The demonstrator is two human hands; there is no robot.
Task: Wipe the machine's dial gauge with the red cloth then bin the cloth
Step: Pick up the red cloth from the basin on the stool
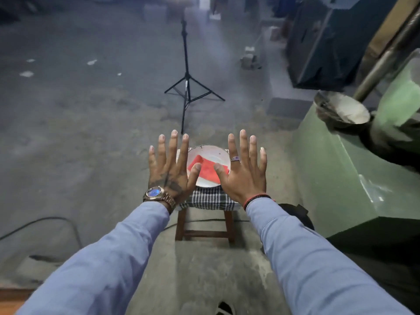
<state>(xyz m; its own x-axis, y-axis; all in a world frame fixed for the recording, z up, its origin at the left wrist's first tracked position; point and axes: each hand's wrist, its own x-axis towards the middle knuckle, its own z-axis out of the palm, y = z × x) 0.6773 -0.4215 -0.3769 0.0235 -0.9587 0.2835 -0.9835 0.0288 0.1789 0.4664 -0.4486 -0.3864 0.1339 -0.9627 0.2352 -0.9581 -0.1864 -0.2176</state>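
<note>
A folded red cloth (207, 170) lies in a white plate (210, 152) on a small wooden stool covered by a checked fabric (208, 200). My left hand (169, 169) and my right hand (244, 170) are held out flat above the stool, fingers spread, backs up, one on each side of the plate, holding nothing. The green machine (329, 169) stands to the right. A round pale disc (345, 109) sits on its upper part; blur hides whether it is the dial gauge.
A black tripod stand (187, 87) stands on the concrete floor beyond the stool. A dark cabinet (329, 42) is at the back right. A cable (56, 220) runs over the floor at left. A black object (297, 214) lies beside the machine's base.
</note>
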